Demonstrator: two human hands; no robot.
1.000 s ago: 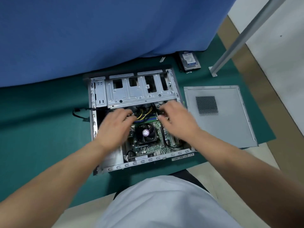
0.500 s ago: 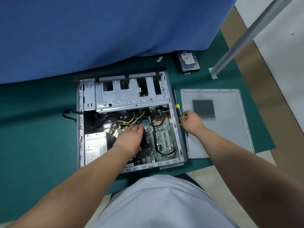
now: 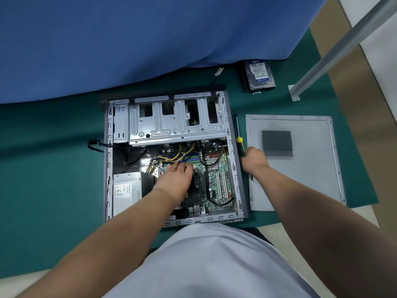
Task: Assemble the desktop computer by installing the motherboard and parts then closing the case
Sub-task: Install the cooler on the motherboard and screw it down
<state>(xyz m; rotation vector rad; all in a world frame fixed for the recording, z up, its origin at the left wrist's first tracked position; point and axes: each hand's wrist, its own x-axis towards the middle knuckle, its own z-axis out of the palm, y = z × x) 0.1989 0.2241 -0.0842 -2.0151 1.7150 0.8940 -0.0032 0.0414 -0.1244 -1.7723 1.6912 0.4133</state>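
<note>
The open grey computer case lies on its side on the green mat. Inside it sit the green motherboard, the silver power supply at the lower left, and the metal drive cage at the top. My left hand rests flat on the CPU cooler and hides it, fingers straight toward the yellow cables. My right hand grips the yellow-and-black handle of a screwdriver lying just right of the case. The grey side panel lies flat to the right.
A hard drive with small screws beside it lies at the back right of the green mat. A blue cloth hangs behind the case. A slanted metal leg stands at the right. A black cable trails left of the case.
My right hand left the case interior, moved right and took hold of the screwdriver handle. My left hand shifted right onto the cooler. The view shifted slightly.
</note>
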